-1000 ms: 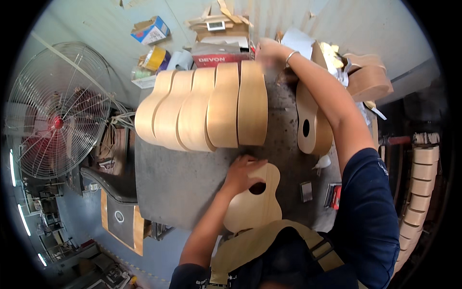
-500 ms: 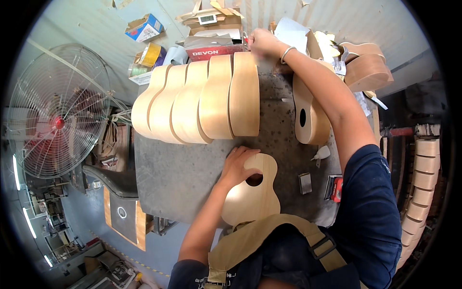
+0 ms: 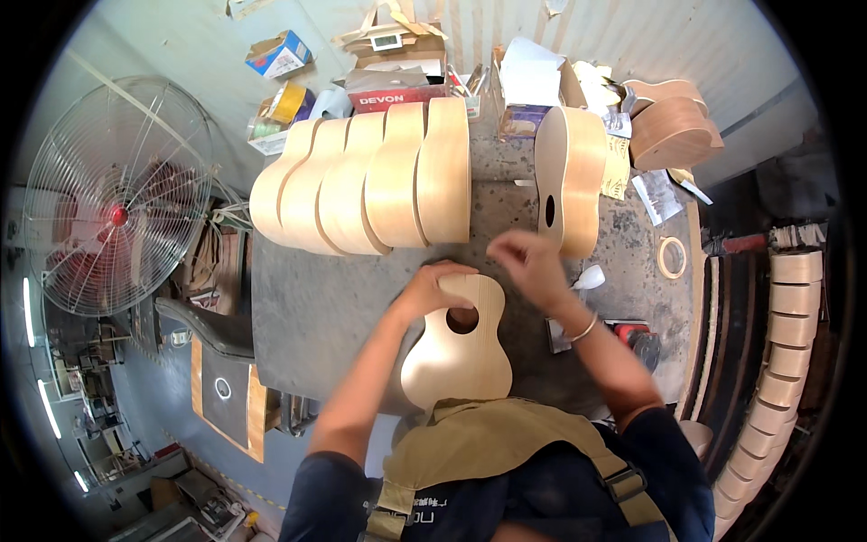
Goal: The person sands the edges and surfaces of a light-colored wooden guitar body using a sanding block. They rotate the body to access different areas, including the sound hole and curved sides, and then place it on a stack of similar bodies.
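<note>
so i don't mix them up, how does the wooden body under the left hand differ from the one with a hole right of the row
The near body shows its face broadly upward; the far body stands on edge, showing mostly its curved side. The left hand holds the near body, not the far body. Both are pale, waisted wood with a sound hole.

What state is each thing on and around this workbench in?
Near guitar body: sound hole facing up
Left hand: gripping that body's edge
Right hand: fingers curled, blurred; holding unclear
Five-body row: standing on sides
Lone guitar body: on its side, sound hole facing left
Blue box: open
Tan ring: lying flat
Fan: upright; spinning unclear
</note>
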`<state>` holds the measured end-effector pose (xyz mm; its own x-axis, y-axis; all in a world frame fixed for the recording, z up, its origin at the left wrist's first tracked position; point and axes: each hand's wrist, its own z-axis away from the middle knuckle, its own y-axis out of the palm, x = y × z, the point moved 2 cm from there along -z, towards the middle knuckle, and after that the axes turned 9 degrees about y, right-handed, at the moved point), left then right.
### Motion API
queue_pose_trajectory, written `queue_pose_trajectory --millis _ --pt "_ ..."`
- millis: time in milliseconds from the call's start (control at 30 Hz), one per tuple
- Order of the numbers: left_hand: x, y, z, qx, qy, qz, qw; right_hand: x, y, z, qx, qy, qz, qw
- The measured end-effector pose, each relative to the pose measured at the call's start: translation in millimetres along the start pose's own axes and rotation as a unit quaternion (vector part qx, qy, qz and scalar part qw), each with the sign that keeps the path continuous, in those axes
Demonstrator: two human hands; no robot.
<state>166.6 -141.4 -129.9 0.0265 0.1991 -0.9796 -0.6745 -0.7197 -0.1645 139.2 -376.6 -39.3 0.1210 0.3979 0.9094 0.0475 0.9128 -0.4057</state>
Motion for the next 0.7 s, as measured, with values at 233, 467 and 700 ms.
queue_pose_trajectory --millis 233,467,700 --pt "-4 -2 3 -0.004 -0.05 0.06 0.997 -49 56 33 -0.098 -0.105 0.073 0.987" --pt "-11 -1 3 -0.012 -0.037 0.057 0.998 -48 54 23 -0.022 -0.158 0.158 0.974" --pt "-4 0 2 -0.017 -0.046 0.049 0.998 -54 56 15 0.017 -0.139 0.155 0.978"
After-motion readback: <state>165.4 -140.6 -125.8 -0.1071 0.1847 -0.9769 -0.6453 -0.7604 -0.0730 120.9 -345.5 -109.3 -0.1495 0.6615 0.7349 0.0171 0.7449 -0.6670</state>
